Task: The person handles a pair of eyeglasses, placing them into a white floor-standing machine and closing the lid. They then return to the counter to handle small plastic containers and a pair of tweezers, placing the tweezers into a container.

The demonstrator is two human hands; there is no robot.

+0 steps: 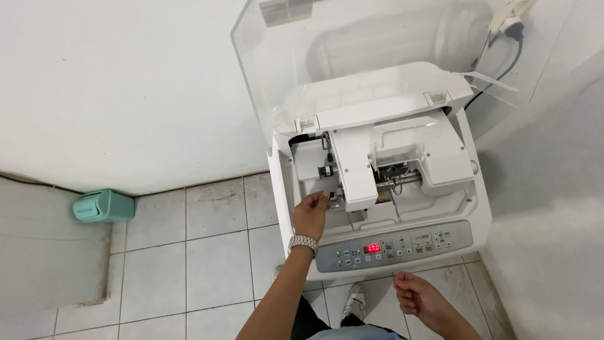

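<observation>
Lens edging machine (377, 189), white, lid raised, stood against far wall. Left hand (311, 214) reached into chamber, fingertips closed on clamp shaft part (331, 200). Right hand (415, 299) loosely curled, empty, near control panel (393, 245). Risk: fingers pinched if panel is bumped.

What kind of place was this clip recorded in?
Probably a small workshop corner, perhaps an optical lab. A white benchtop machine with a raised clear lid and a button panel stands by plain white walls on a tiled floor. The left hand reaches into its chamber.
</observation>
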